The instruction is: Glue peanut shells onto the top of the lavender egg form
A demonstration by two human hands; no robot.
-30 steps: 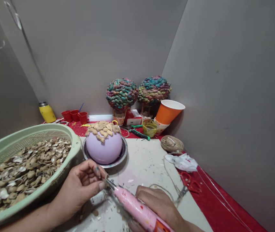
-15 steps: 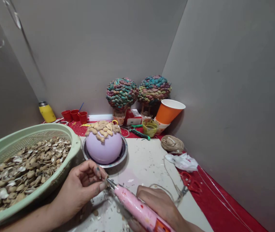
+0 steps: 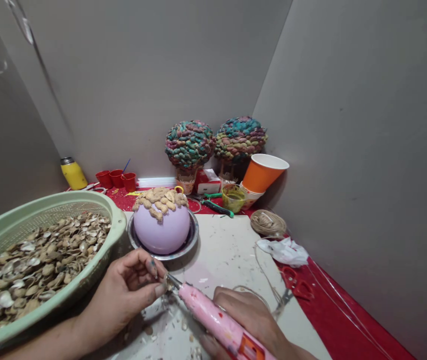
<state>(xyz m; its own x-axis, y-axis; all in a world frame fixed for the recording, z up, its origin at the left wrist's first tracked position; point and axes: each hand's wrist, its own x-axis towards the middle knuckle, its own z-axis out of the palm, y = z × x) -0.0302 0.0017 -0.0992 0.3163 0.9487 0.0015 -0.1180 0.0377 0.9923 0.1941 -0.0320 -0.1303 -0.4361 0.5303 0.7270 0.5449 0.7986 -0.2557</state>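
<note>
Pink glue gun [image 3: 213,316], gripped by the right hand [image 3: 249,316], shifted very slightly rightward since the earlier frame; left hand [image 3: 133,282] almost unmoved, a small shell piece [image 3: 166,282], mostly hidden, being pinched between thumb and fingers, the nozzle [image 3: 175,281] held at it; lilac balloon [image 3: 161,234], topped with peanut shells [image 3: 156,201], seated in a metal bowl [image 3: 194,242] beyond the left hand; green basket [image 3: 118,220] of loose shells [image 3: 48,270] placed at left on the bench [image 3: 224,240].
</note>
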